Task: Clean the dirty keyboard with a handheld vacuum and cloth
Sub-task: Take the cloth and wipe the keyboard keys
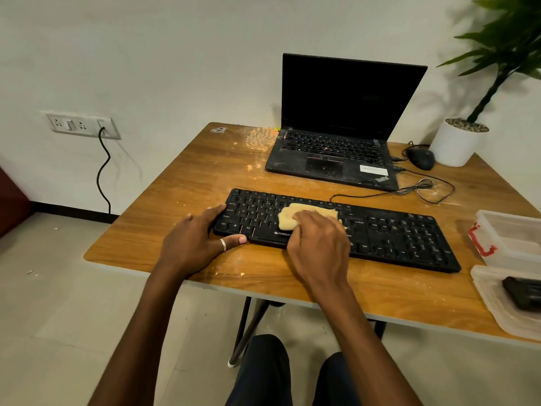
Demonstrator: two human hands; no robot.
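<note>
Near the table's (181, 177) front edge, the keyboard (395, 235) is steadied at its left end by the left hand (193, 241), fingers straight and released, while the cloth (292, 213) is grasped by the right hand (319, 244) and pressed on the middle keys.

Keyboard (395, 232): black, full-size, lying flat on the wooden table (205, 171), skewed so its right end sits nearer the front edge.
Cloth (292, 215): pale yellow, bunched, on the middle letter keys, partly under the right hand (319, 244).
</note>
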